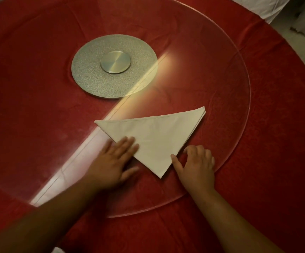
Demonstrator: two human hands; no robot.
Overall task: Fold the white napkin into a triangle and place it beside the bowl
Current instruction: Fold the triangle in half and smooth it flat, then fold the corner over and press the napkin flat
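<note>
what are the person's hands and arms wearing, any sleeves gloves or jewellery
Nothing worn shows. The left hand and right hand are bare: no gloves, and no rings visible. Both forearms are uncovered down to the picture's edge, with no sleeve, watch or bracelet in view. The left hand is slightly blurred, so fine detail there is uncertain.

Both bare forearms extend forward; left hand (114,161) lies flat, palm down, fingers together and extended, while right hand (196,164) rests with fingers curled, thumb pointing left.

White napkin (157,137) folded into a triangle, lying flat, layered corner pointing right
</note>
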